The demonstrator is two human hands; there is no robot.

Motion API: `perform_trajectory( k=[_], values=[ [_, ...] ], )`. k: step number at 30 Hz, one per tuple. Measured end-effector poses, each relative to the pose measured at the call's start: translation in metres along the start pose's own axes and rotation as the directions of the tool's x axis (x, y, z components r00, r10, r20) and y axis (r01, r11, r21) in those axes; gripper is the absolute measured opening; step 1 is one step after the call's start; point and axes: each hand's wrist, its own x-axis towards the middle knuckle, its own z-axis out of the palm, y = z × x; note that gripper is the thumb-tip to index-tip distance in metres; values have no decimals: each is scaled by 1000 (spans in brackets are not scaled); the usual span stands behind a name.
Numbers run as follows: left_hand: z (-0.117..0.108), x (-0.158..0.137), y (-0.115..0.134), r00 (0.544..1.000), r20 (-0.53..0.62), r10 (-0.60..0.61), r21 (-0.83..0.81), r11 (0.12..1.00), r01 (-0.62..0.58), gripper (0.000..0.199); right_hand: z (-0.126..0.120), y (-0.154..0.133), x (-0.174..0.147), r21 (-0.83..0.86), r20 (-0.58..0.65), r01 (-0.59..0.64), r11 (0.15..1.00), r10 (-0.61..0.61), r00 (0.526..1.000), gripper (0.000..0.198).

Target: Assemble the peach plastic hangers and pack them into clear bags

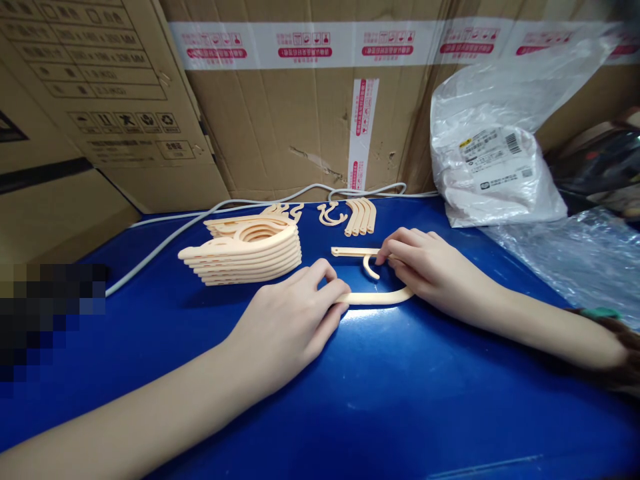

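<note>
On the blue table, my left hand (pixel 295 310) pinches the left end of a cream plastic hanger arm (pixel 377 298) between thumb and fingers. The curved right end of this arm runs under my right hand (pixel 433 263). My right hand's fingers are closed on a cream hanger hook (pixel 370 268) and on a straight hanger piece (pixel 350 252) behind it. My right fingers hide how these parts meet. Left of them lies a stack of folded cream hangers (pixel 245 260). Behind are loose hooks (pixel 331 215) and several loose hanger arms (pixel 361 217).
Cardboard boxes (pixel 280 120) wall off the table's back and left. A white cable (pixel 175 243) runs along the back edge. At the back right stands a white plastic bag (pixel 495 167), with clear plastic film (pixel 590 260) in front of it.
</note>
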Motion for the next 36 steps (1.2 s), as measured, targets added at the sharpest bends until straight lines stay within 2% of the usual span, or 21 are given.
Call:
perform_trajectory(
  k=[18,25,28,30,33,34,35,36],
  values=[
    [0,2,-1,998,-49,24,-5,1000,-24,19,-1,4,3,76,-15,6,997,-5,1000,23],
    [1,-1,-2,996,-80,43,55,998,-38,17,-1,4,3,83,-23,17,996,-15,1000,24],
    [-6,1,0,996,-82,36,67,997,-30,18,-1,5,3,77,-13,12,997,-11,1000,24],
    [-22,7,2,994,-105,19,47,999,-14,20,-1,6,3,81,-12,8,997,-7,1000,25],
    [-59,22,-6,980,-147,-135,43,989,143,39,-2,6,2,59,-2,5,998,-5,1000,25],
    [-71,28,-13,957,-125,-262,97,957,275,41,-3,5,2,42,-9,6,999,-6,1000,25],
    [-83,34,-22,913,-136,-385,192,894,405,41,-4,4,1,25,-22,12,1000,-11,1000,25],
    [-92,40,-35,880,-125,-458,313,824,473,41,-5,2,1,10,-40,23,1000,-22,999,25]
  ],
)
